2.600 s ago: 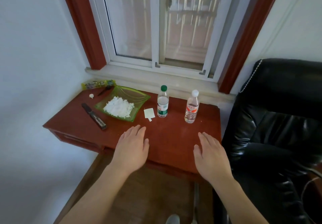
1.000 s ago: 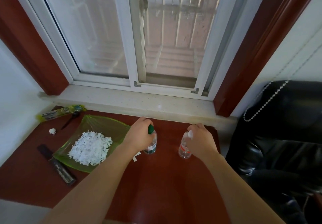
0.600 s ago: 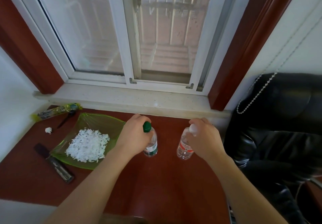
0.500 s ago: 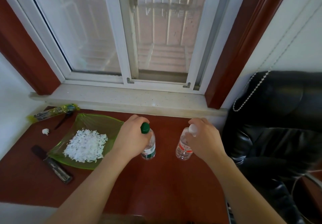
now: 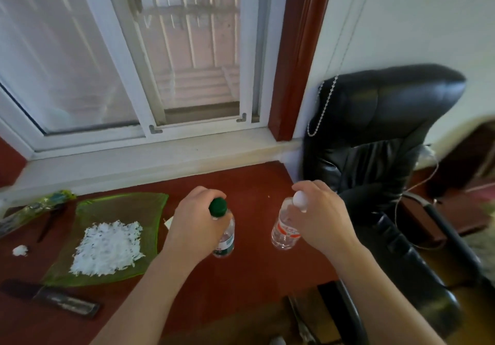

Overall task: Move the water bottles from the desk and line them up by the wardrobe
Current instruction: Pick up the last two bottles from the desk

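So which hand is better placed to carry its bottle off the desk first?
Probably the right hand: it grips the white-capped bottle nearest the desk's open side by the chair. The left hand grips the green-capped bottle just as firmly.

Both hands (image 5: 197,226) (image 5: 322,218) now wrapped round bottles (image 5: 226,233) (image 5: 285,230) — view swung right twd chair (image 5: 380,141).

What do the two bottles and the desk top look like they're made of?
Green-capped bottle and white-capped bottle: clear, thin plastic by the look, see-through walls, printed labels. Desk: reddish-brown, smooth, probably lacquered wood or laminate, with a faint sheen.
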`<state>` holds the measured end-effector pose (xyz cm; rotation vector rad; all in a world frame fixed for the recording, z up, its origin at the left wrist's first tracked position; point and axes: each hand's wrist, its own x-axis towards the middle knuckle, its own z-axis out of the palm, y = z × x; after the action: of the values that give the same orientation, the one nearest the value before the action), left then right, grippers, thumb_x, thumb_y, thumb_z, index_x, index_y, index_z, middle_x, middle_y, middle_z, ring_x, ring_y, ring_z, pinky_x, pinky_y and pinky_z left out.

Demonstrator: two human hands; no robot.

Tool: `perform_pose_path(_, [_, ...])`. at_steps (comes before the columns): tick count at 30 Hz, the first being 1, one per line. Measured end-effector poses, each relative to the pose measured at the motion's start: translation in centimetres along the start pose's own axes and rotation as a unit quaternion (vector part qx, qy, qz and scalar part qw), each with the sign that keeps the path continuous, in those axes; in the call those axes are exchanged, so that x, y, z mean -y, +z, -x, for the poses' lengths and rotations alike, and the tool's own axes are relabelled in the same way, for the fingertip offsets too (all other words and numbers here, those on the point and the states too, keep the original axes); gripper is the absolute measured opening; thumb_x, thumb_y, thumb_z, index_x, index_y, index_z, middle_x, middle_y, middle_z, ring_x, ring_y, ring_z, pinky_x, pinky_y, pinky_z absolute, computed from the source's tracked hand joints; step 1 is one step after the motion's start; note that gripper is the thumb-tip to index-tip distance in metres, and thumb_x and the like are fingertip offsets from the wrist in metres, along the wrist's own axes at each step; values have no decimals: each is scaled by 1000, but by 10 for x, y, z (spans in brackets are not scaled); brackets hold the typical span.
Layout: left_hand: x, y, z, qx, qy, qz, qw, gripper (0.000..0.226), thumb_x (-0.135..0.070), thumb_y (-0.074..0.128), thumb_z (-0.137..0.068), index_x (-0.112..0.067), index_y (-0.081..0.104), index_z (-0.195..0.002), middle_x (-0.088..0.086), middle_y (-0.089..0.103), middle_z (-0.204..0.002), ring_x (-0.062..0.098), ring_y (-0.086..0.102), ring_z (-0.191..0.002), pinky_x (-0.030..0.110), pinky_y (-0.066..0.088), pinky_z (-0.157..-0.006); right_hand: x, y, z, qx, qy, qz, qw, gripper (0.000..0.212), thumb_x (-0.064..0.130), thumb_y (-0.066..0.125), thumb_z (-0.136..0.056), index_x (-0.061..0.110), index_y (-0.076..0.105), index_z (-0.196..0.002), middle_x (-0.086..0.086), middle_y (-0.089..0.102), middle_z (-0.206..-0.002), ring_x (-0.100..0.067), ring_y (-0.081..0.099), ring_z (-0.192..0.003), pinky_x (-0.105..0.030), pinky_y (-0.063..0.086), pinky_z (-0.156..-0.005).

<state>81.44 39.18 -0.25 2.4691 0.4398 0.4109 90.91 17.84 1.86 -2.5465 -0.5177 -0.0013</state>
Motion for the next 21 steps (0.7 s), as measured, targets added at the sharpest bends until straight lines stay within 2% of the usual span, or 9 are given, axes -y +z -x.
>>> perform_pose_path(4, [-24,5,9,37,43,13,998,23,-19,73,-82,-21,69,-105,-10,60,-98,8,56,-89,18,40,-76,-12,-17,38,-36,46,-15,998,38,28,68,-87,23,60,-125,6,58,-120,-13,58,-99,-21,41,-76])
perform_pose_path(7, [-46,13,18,59,63,32,996,20,-18,71,-82,-23,69,-101,-11,60,-95,8,58,-88,23,46,-76,-23,-30,66,-58,80,-14,995,32,29,70,-84,27,62,-115,11,57,-105,-8,55,-88,-16,38,-66])
perform_pose_path(11, [-78,29,34,90,101,65,989,22,-18,73,-78,-24,69,-99,-15,58,-94,3,57,-88,25,48,-78,-43,-47,107,-84,121,-15,989,31,30,68,-83,30,61,-113,15,57,-103,-6,56,-89,-16,41,-69])
perform_pose_path(16, [-137,60,64,120,179,78,973,26,-18,77,-72,-24,70,-97,-14,60,-91,4,57,-85,23,46,-76,-79,-83,169,-120,179,-28,976,31,28,70,-85,33,59,-113,16,56,-104,-4,53,-90,-9,33,-62])
perform_pose_path(21, [-203,97,104,162,244,100,951,27,-18,79,-71,-21,72,-97,-12,62,-91,5,58,-85,22,47,-76,-122,-120,239,-158,224,-26,961,25,27,70,-86,32,60,-109,15,56,-102,-7,55,-90,-12,39,-65])
